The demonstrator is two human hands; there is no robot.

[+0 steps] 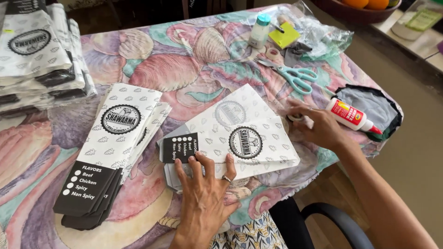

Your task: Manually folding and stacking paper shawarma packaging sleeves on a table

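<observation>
One bag: printed paper bag [240, 133] flat on table [184, 64] centre, long axis L–R, black end left.
L hand [205, 184]: fingers spread, pressing bag.
R hand [318, 127]: at bag's right corner, grip unclear.
Plastic bag [323, 34]: holds sticky notes [284, 35].

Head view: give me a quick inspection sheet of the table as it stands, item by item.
Surface: table under a shell-patterned cloth.
Job's things: printed paper sheet, partly folded, pressed flat by the left hand; right hand at its right corner, holding a small white object that cannot be made out.
Clutter: stack of finished paper sleeves to the left; bundled sleeves far left; glue bottle, teal scissors, small white bottle, yellow sticky notes, plastic bag.
Hands: both bare, ring on the left.
Cables: nothing seen.
Surroundings: black chair, fruit bowl on a side surface.
</observation>
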